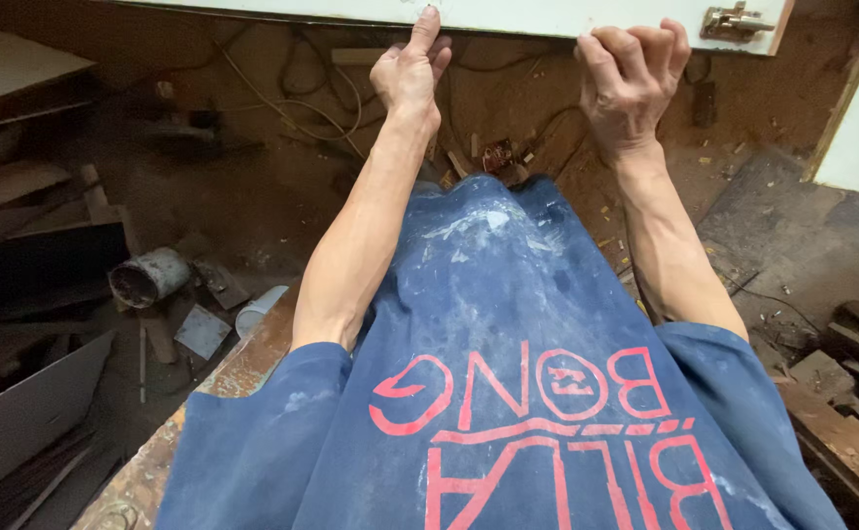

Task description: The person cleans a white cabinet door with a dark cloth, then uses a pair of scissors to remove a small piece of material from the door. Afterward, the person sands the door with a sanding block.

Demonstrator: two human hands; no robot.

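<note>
- Nearest, at the bottom of the frame, I see a blue shirt (488,373) smeared with white.
- At lower left lie a metal can (150,277) and board scraps (202,331) on the dirty floor.
- My left hand (412,67), top centre, presses one raised finger against the white board (547,15); the other fingers are curled.
- My right hand (631,83) curls its fingers over that board's lower edge, gripping it.
- A metal hinge (736,22) sits on the board at upper right.
</note>
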